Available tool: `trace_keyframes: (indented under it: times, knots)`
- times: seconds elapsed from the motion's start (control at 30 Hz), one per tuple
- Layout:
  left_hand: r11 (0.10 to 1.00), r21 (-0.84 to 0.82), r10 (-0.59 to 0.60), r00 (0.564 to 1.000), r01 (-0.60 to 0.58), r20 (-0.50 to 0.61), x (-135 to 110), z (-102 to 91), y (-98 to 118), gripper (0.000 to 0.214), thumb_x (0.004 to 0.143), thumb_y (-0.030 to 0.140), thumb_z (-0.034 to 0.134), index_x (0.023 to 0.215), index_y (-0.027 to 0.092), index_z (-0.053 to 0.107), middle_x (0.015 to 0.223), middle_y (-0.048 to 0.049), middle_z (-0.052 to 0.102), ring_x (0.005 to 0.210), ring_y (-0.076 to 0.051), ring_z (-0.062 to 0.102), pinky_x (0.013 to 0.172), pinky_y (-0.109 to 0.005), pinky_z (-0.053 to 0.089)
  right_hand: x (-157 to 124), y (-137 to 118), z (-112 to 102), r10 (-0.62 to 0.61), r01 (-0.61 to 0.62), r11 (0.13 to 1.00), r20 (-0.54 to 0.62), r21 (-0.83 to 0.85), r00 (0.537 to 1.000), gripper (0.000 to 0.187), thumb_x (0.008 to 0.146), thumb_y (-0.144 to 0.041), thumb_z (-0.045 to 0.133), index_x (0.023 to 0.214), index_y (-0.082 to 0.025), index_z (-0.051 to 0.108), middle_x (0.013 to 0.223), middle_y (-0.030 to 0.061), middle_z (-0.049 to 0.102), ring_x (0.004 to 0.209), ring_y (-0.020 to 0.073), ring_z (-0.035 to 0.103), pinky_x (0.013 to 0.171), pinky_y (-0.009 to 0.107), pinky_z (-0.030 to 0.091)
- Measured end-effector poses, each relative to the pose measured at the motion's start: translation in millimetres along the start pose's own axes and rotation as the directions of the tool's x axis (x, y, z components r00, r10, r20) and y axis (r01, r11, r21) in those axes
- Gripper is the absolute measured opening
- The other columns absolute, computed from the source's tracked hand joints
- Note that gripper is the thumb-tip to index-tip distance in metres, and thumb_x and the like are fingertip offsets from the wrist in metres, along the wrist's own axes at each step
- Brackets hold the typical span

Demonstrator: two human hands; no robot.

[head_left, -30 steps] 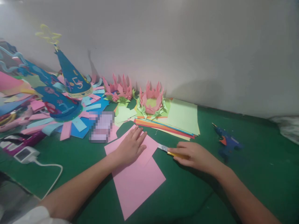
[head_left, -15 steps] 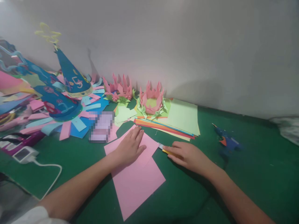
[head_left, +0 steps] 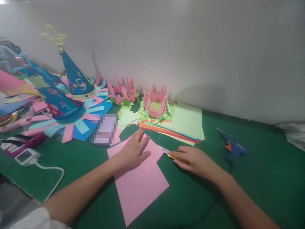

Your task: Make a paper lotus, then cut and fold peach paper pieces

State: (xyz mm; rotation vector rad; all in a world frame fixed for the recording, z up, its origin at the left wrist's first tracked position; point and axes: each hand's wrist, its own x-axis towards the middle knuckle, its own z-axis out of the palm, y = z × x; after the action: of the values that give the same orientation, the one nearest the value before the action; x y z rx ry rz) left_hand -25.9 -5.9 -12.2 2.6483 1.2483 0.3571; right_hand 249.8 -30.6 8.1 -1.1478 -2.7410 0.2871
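Only legible mark: a light "5" on the blue cone hat (head_left: 75, 74), far left. Pink paper (head_left: 143, 194), plain, straight-edged, lies mid-table in two overlapping layers, folded or separate unclear, under a flattened left hand (head_left: 133, 150), fingers slightly spread. Right hand (head_left: 194, 160) pinches a yellow-handled cutter (head_left: 165, 151), its pale blade at the upper layer's right corner.

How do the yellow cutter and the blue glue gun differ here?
The yellow cutter is gripped in the right hand; the blue glue gun lies untouched on the green table. The yellow cutter is slim and straight, the blue glue gun bulkier. Both point toward the picture's upper left.
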Motion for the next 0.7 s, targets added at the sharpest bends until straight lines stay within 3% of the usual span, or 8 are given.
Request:
trace_keyframes:
  times: [0.17,0.3,0.7]
  knots:
    - [0.997,-0.063,0.053,0.999,-0.052,0.013,2.7,-2.1,5.3,0.04,0.095,0.035,0.035,0.126,0.014,0.046,0.13,-0.0157,0.045,0.124,-0.026,0.042,0.102,-0.042,0.039,2.7,-8.5,-1.1,-0.009,0.008,1.0,0.023,0.026,1.0,0.032,0.092,-0.029,0.043,0.118,-0.023,0.062,0.072,0.0044,0.057,0.064,0.0142,0.054,0.057,0.023,0.036]
    - [0.998,0.038,0.045,0.999,-0.046,0.021,3.1,6.5,2.8,0.048,0.095,0.038,0.034,0.132,0.007,0.039,0.135,-0.0183,0.043,0.13,-0.029,0.034,0.107,-0.044,0.033,3.3,-10.3,-0.1,0.005,-0.006,0.999,0.044,0.033,0.999,0.032,0.093,-0.029,0.043,0.117,-0.023,0.062,0.072,0.0042,0.056,0.064,0.0141,0.053,0.057,0.023,0.035]
    - [0.991,0.136,-0.001,1.0,0.003,-0.013,0.4,7.5,3.7,0.048,0.094,0.041,0.034,0.132,0.011,0.043,0.138,-0.0206,0.038,0.13,-0.032,0.034,0.103,-0.048,0.033,2.8,-8.4,1.9,0.018,-0.018,0.999,0.007,-0.05,1.0,0.032,0.093,-0.029,0.042,0.116,-0.023,0.063,0.069,0.0031,0.055,0.061,0.0133,0.052,0.054,0.024,0.032]
